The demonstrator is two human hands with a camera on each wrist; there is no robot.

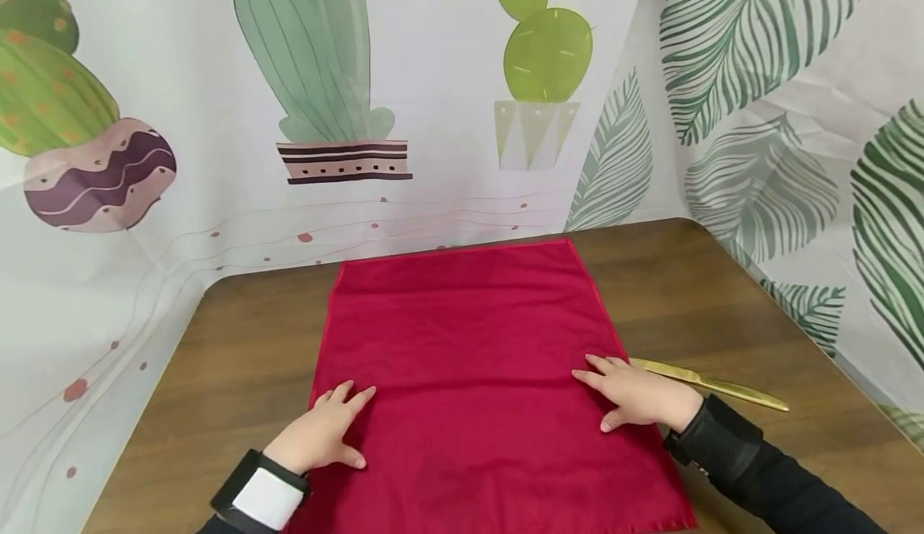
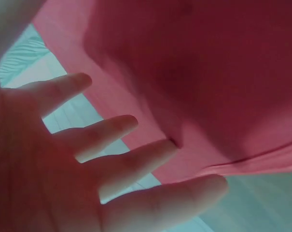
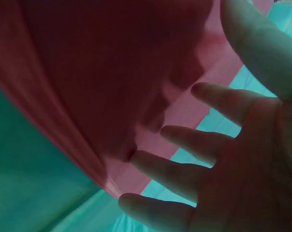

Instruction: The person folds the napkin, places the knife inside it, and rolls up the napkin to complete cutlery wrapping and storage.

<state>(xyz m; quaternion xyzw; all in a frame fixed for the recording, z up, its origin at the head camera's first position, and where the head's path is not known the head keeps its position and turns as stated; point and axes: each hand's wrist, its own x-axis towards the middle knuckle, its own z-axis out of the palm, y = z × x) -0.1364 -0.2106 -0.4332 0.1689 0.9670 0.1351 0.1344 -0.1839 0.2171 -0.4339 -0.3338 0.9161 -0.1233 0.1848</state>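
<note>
A red cloth [image 1: 462, 341] with a stitched hem lies spread over the wooden table, a few creases running across it. My left hand [image 1: 322, 431] is at its left edge, fingers spread and fingertips right at the fabric. Over the right edge, my right hand [image 1: 638, 394] reaches in with fingers and thumb apart. Both wrist views show straight, separated fingers against the red fabric, with nothing in either palm. Just beyond the right hand, a gold table knife [image 1: 729, 388] lies on the wood, its left end close to the cloth's edge.
The brown wooden table [image 1: 238, 358] shows on both sides of the cloth. Behind it and along its sides hangs a white backdrop [image 1: 447, 77] printed with cacti and leaves. The cloth's far edge lies close to the backdrop.
</note>
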